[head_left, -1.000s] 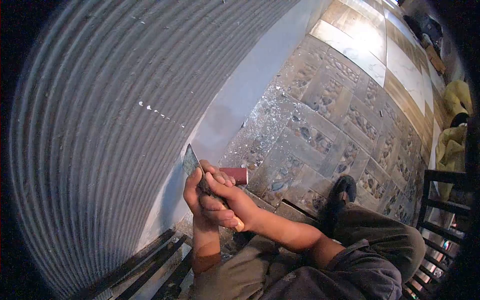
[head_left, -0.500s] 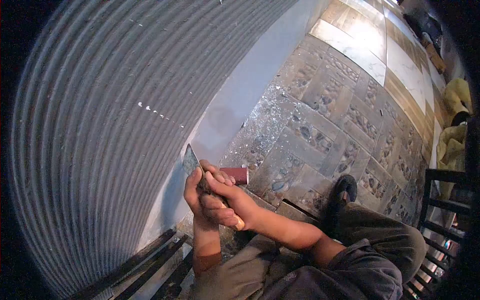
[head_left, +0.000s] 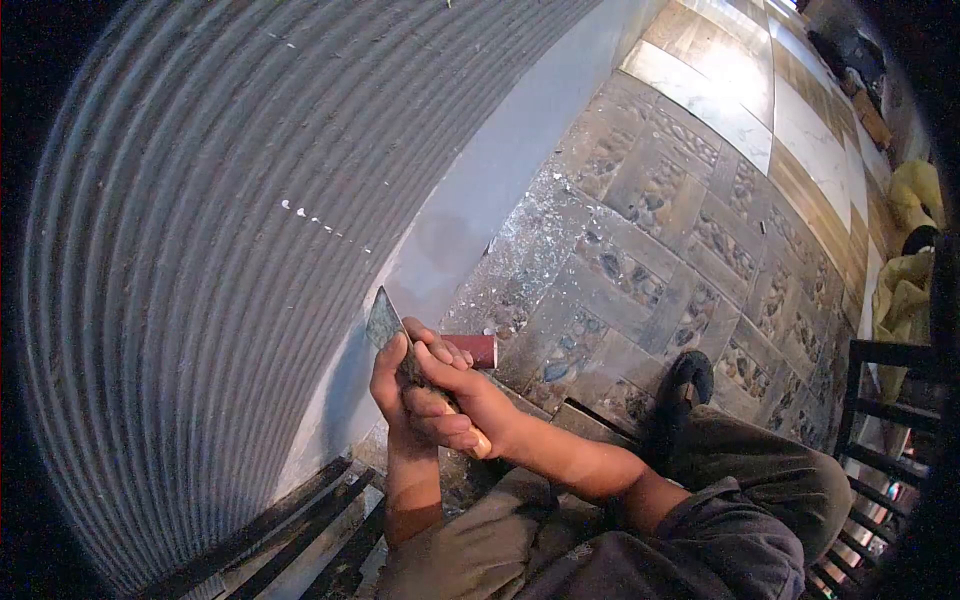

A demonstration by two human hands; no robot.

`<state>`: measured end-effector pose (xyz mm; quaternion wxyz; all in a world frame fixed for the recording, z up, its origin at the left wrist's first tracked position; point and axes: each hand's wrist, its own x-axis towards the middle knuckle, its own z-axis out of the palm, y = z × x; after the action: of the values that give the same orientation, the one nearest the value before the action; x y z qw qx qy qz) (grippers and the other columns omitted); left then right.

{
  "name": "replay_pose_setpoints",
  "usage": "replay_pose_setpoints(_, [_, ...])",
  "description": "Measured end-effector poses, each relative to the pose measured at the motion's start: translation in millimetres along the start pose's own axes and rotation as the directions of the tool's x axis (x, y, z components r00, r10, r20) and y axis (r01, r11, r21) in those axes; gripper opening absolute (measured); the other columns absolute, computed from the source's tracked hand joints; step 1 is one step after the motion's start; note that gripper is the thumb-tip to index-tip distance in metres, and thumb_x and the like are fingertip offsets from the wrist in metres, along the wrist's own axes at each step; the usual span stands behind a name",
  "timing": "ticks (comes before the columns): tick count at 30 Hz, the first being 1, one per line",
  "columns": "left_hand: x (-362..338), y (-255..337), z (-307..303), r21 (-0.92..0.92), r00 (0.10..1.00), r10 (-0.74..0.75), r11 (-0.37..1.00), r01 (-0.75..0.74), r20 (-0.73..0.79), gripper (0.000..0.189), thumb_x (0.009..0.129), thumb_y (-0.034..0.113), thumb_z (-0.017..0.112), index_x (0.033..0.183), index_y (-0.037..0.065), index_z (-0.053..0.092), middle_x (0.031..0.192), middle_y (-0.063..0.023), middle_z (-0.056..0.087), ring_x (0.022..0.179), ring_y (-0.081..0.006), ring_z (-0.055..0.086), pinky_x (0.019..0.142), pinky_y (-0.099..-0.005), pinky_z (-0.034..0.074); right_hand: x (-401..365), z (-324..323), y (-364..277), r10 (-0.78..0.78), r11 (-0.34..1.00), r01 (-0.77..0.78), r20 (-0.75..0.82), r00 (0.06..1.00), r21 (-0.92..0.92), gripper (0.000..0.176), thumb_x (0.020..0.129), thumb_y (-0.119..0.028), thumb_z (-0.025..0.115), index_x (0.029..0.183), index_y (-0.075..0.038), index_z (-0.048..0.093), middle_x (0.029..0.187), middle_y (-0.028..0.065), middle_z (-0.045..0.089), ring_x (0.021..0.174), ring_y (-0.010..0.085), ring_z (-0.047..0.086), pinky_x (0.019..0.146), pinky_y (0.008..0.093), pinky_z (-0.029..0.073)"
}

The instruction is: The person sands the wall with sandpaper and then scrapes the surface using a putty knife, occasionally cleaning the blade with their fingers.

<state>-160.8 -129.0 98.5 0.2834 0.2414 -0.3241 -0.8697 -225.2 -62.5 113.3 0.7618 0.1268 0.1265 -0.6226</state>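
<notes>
A scraper with a pointed, stained metal blade [head_left: 385, 318] and a wooden handle end [head_left: 482, 444] is gripped near the middle of the view. My left hand [head_left: 415, 405] is wrapped round its handle, thumb up near the blade. Over it from the right lies my right hand [head_left: 470, 390], its fingers curled round the tool just below the blade. The two hands touch and hide most of the handle. A dark red cylinder [head_left: 478, 351] shows just beyond my right fingers; whether they touch it I cannot tell.
A ribbed grey wall [head_left: 240, 260] fills the left, with a smooth pale strip [head_left: 480, 170] along its base. White flakes [head_left: 545, 225] lie on the patterned floor [head_left: 640, 240]. Dark slatted furniture stands lower left [head_left: 300, 520] and right [head_left: 885, 412]. Yellowish cloth [head_left: 903, 290] is at the right edge.
The view has shifted very slightly. Both hands keep their hold on the scraper, with hardly any movement.
</notes>
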Motion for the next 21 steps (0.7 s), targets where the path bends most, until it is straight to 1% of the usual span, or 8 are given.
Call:
replay_pose_setpoints(7, [-0.3, -8.4, -0.8, 0.073, 0.993, 0.100, 0.993, -0.096, -0.063, 0.034, 0.091, 0.039, 0.039, 0.089, 0.006, 0.048, 0.068, -0.0034, 0.052, 0.068, -0.0187, 0.053, 0.073, -0.0357, 0.044, -1.0, -6.2, -1.5, -0.014, 1.000, 0.015, -0.034, 0.999, 0.027, 0.046, 0.093, -0.045, 0.042, 0.064, -0.008, 0.043, 0.048, 0.0005, 0.035, 0.028, 0.0079, 0.030, 0.022, 0.0202, 0.025])
replay_pose_setpoints(10, [2.7, -7.3, -8.2, -0.003, 0.999, -0.034, 0.999, 0.034, -0.018, 0.036, 0.089, 0.040, 0.041, 0.089, 0.005, 0.047, 0.069, -0.0052, 0.052, 0.067, -0.0203, 0.052, 0.074, -0.0371, 0.044, -3.0, -11.0, -3.5, -0.024, 0.999, 0.023, 0.025, 0.999, 0.031, 0.030, 0.094, -0.043, 0.039, 0.091, -0.014, 0.049, 0.055, 0.0032, 0.040, 0.030, 0.0082, 0.031, 0.023, 0.0202, 0.025])
replay_pose_setpoints(12, [2.1, -11.2, -13.8, -0.020, 0.994, -0.089, 0.996, 0.088, -0.068, 0.035, 0.089, 0.039, 0.042, 0.091, 0.004, 0.048, 0.070, -0.0075, 0.054, 0.070, -0.0226, 0.054, 0.076, -0.0389, 0.044, -0.9, -15.0, -7.1, -0.024, 0.998, 0.024, -0.008, 1.000, 0.055, 0.036, 0.094, -0.044, 0.038, 0.084, -0.011, 0.049, 0.053, 0.0032, 0.039, 0.030, 0.0085, 0.031, 0.023, 0.0209, 0.025])
replay_pose_setpoints(13, [4.5, -11.8, -18.2, 0.028, 0.996, -0.089, 0.996, 0.090, -0.028, 0.034, 0.088, 0.037, 0.044, 0.092, 0.003, 0.048, 0.072, -0.0097, 0.056, 0.073, -0.0250, 0.056, 0.078, -0.0402, 0.044, 0.6, -25.3, -8.9, 0.042, 0.999, -0.043, 0.069, 0.997, 0.012, 0.040, 0.093, -0.046, 0.038, 0.081, -0.010, 0.048, 0.051, 0.0034, 0.038, 0.029, 0.0094, 0.031, 0.023, 0.0209, 0.026])
replay_pose_setpoints(16, [8.2, -23.8, -37.8, 0.031, 0.997, -0.078, 0.996, 0.078, -0.003, 0.034, 0.085, 0.035, 0.052, 0.095, 0.003, 0.048, 0.074, -0.0107, 0.057, 0.076, -0.0259, 0.057, 0.079, -0.0411, 0.044, 8.0, -24.9, -5.9, -0.223, 0.961, 0.196, -0.127, 0.967, -0.195, 0.042, 0.093, -0.049, 0.037, 0.082, -0.010, 0.047, 0.048, 0.0047, 0.037, 0.027, 0.0105, 0.030, 0.024, 0.0223, 0.027])
replay_pose_setpoints(17, [9.4, -27.3, -42.5, 0.032, 0.997, -0.074, 0.997, 0.074, -0.007, 0.034, 0.085, 0.035, 0.052, 0.095, 0.003, 0.048, 0.074, -0.0107, 0.057, 0.076, -0.0259, 0.057, 0.079, -0.0411, 0.044, 10.6, -36.1, -4.8, -0.218, 0.962, 0.191, -0.125, 0.968, -0.195, 0.042, 0.093, -0.049, 0.037, 0.082, -0.010, 0.047, 0.048, 0.0047, 0.037, 0.027, 0.0105, 0.030, 0.024, 0.0223, 0.027])
replay_pose_setpoints(19, [12.9, -30.7, -46.0, 0.043, 0.987, -0.030, 0.999, 0.023, 0.155, 0.037, 0.084, 0.038, 0.054, 0.096, 0.005, 0.047, 0.074, -0.0103, 0.057, 0.078, -0.0254, 0.057, 0.080, -0.0410, 0.043, 16.4, -62.1, -3.7, -0.057, 0.993, 0.068, 0.115, 0.992, -0.096, 0.027, 0.095, -0.042, 0.037, 0.100, -0.017, 0.048, 0.050, 0.0050, 0.037, 0.028, 0.0105, 0.030, 0.024, 0.0224, 0.028])
replay_pose_setpoints(21, [17.0, -38.6, -55.0, 0.014, 0.979, -0.010, 1.000, 0.008, 0.202, 0.037, 0.084, 0.040, 0.054, 0.096, 0.005, 0.047, 0.075, -0.0101, 0.056, 0.079, -0.0251, 0.056, 0.080, -0.0408, 0.043, 14.8, -58.8, -2.1, -0.115, 0.977, 0.122, 0.046, 0.992, -0.175, 0.024, 0.095, -0.041, 0.038, 0.099, -0.019, 0.047, 0.050, 0.0046, 0.037, 0.028, 0.0105, 0.030, 0.024, 0.0223, 0.028])
